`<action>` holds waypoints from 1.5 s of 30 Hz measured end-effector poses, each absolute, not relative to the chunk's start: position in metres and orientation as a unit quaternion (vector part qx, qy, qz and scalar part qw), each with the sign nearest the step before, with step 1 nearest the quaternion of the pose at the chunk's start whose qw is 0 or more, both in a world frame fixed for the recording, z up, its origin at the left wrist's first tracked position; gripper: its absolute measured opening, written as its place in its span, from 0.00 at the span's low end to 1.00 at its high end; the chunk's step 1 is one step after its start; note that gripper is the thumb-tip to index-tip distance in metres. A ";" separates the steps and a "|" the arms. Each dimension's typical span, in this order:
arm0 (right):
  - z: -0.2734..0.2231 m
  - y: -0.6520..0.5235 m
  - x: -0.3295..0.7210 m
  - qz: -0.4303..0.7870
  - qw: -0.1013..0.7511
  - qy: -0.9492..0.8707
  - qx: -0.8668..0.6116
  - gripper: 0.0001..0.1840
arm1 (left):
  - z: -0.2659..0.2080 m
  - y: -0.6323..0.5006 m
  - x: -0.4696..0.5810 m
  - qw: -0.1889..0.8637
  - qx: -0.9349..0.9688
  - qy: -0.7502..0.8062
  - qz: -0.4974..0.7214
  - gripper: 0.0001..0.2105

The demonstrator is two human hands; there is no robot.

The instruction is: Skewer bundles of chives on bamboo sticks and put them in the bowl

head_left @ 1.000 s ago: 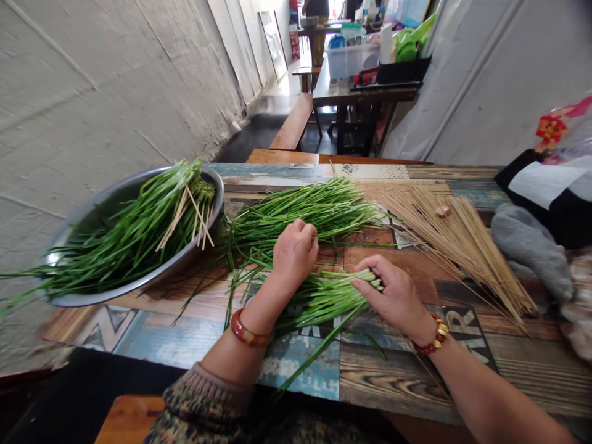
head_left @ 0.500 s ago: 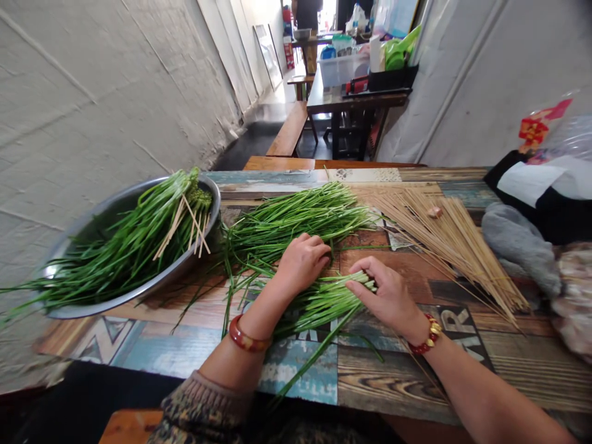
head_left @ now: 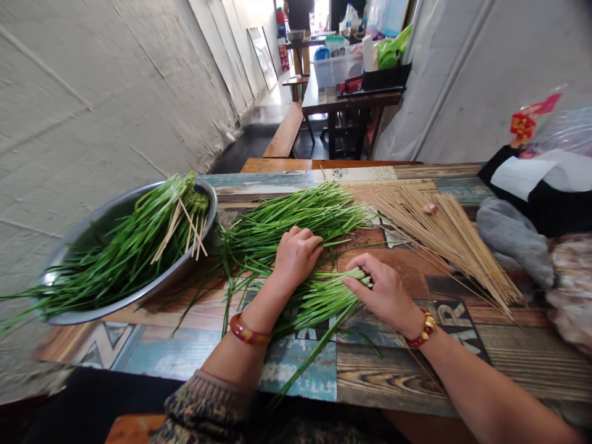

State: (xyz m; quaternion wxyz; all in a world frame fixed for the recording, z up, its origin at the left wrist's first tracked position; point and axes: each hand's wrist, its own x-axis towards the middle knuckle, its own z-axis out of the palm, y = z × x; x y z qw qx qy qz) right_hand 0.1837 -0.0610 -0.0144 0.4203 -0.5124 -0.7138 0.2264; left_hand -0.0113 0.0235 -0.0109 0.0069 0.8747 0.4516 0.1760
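Observation:
A small bunch of green chives (head_left: 319, 302) lies on the patterned wooden table (head_left: 393, 364), pale stem ends toward the right. My right hand (head_left: 382, 290) curves round those stem ends, thumb in front and fingers behind. Just behind the bunch is a larger pile of chives (head_left: 300, 213). At this pile's front edge my left hand (head_left: 296, 256) has its fingers curled together; the fingertips are partly hidden, and what they pinch cannot be made out.
On the left stands a metal basin (head_left: 139, 302) of chives, with bundles on skewers (head_left: 173, 231). Loose bamboo skewers (head_left: 467, 246) are spread at right, a garlic clove (head_left: 430, 209) on them. Beyond lie a grey cloth-like bundle (head_left: 511, 237) and a bag (head_left: 573, 283). A person (head_left: 300, 18) stands far back.
My left hand has shifted slightly up and back along the pile's front edge. My right hand stays at the stem ends. The whole view has moved a little.

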 end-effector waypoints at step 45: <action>-0.014 -0.056 0.187 0.340 0.431 -0.626 -0.554 0.09 | 0.002 -0.004 0.012 0.333 0.794 0.386 0.330 0.06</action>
